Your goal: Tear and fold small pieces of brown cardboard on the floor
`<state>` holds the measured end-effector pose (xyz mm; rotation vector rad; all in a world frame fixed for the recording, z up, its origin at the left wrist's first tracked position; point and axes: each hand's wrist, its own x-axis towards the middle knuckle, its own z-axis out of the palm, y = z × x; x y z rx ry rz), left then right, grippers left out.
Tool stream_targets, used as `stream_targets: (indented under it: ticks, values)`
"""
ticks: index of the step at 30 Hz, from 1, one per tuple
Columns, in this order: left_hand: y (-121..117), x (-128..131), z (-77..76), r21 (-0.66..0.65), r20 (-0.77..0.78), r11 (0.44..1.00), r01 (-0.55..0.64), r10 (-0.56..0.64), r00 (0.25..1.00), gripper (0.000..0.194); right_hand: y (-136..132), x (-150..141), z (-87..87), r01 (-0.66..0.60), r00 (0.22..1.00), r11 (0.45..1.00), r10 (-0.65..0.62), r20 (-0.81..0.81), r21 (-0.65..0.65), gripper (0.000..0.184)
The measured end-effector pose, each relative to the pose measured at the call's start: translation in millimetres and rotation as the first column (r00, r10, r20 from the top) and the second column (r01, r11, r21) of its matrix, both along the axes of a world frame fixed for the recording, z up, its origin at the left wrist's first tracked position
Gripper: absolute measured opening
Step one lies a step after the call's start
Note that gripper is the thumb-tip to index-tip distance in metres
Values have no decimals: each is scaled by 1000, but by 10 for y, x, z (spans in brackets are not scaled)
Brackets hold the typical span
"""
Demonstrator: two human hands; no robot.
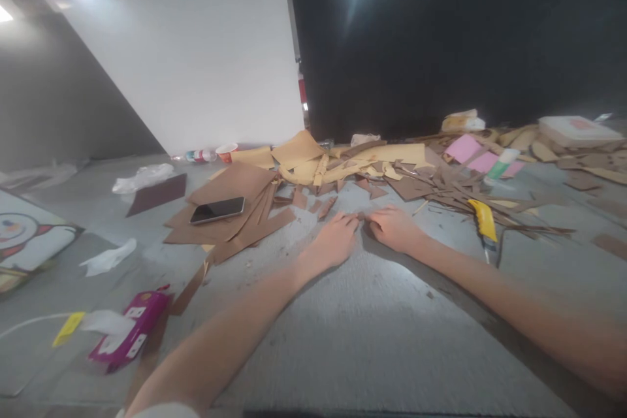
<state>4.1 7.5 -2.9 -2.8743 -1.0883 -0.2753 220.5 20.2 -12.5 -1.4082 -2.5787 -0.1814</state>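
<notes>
- Scrap (pixel 361 216), small and brown, lies between the two hands, at the fingertips of both and low over the desk (pixel 372 339).
- Left hand (pixel 337 236) is palm down, fingers bent toward the scrap's left end; the blur is too strong to tell whether they pinch it.
- Right hand (pixel 390 227) comes in from the other side, thumb and fingers close together at the scrap's right end; whether it grips cannot be told either.
- Offcuts (pixel 327 208) lie just beyond the left hand, near its fingers.
- Brown sheets (pixel 240 179) are stacked to the left of the left hand, with a phone (pixel 217 209) flat on top.
- Tissue pack (pixel 134 326), purple, sits well to the left of the left hand and nearer the person, beside the forearm.
- Yellow sheets (pixel 296 149) are heaped beyond both hands.
- Strips (pixel 435 184) of brown lie in a tangle beyond the right hand and to its right.
- Cutter (pixel 484 219), yellow, rests to the right of the right hand, well apart from it.
</notes>
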Motion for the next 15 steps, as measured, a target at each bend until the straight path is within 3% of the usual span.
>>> stream_targets:
  ticks: [8, 11, 15]
  values:
    - [33, -34, -53, -54, 124, 998, 25, -18, 992, 31, -13, 3, -6, -20, 999, 999, 21, -27, 31, 24]
    - [50, -49, -83, -95, 212, 995, 13, 7, 977, 42, -5, 11, -8, -56, 997, 998, 56, -59, 4, 22]
    - [76, -71, -125, -45, 219, 997, -70, 78, 973, 55, -6, 6, 0, -49, 995, 999, 47, -84, -13, 24]
